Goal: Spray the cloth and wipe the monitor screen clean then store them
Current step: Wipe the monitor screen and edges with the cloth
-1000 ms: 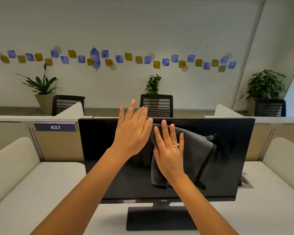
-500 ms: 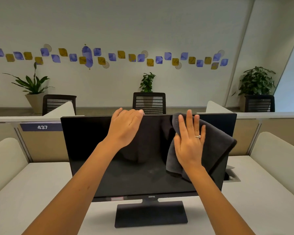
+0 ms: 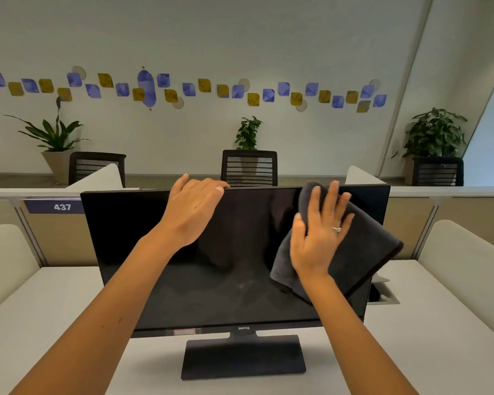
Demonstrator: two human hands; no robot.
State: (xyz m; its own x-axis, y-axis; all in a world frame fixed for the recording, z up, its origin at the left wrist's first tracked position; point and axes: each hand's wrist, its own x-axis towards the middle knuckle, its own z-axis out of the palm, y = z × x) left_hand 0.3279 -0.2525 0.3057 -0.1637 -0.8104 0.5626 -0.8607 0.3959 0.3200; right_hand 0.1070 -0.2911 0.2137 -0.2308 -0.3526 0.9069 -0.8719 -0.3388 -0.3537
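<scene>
A black monitor (image 3: 131,252) stands on its base in the middle of the white desk. My left hand (image 3: 193,212) grips the monitor's top edge near the middle, fingers curled over it. My right hand (image 3: 320,235) lies flat with straight fingers on a dark grey cloth (image 3: 362,252) and presses it against the upper right part of the screen. The cloth's lower corner hangs down over the screen's right side. Faint dusty smears show on the lower middle of the screen. No spray bottle is in view.
The white desk (image 3: 40,323) has padded side dividers left and right. A cable hatch (image 3: 382,295) sits in the desk behind the monitor's right edge. Beyond the low partition stand office chairs (image 3: 250,168) and potted plants (image 3: 434,135).
My right hand has slid the cloth from the screen's middle up and to the right. My left hand went from lying flat on the screen to gripping the top edge.
</scene>
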